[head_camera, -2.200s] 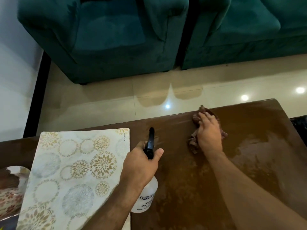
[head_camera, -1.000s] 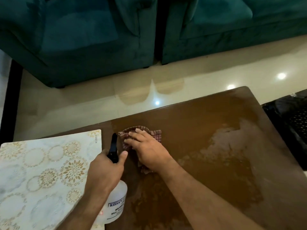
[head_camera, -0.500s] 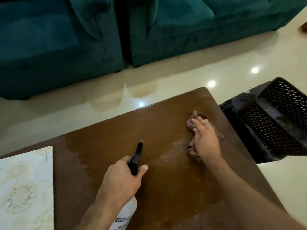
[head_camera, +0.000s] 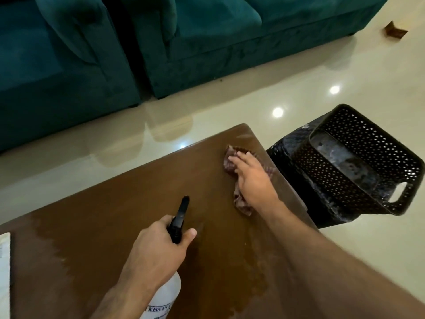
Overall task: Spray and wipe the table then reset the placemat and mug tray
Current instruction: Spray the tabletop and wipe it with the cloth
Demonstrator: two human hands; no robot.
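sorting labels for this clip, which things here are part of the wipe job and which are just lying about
Part of the job:
spray bottle, gripped by the left hand
cloth, pressed flat by the right hand
table
placemat, at the left edge

Lying about:
black basket
teal sofas

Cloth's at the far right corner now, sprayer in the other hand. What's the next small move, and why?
Probably draw the right hand and cloth back toward you along the right edge: wet, streaky film shows on the near table. The left hand can just hold the spray bottle.

L hand round spray bottle, R hand flat on cloth near table corner.
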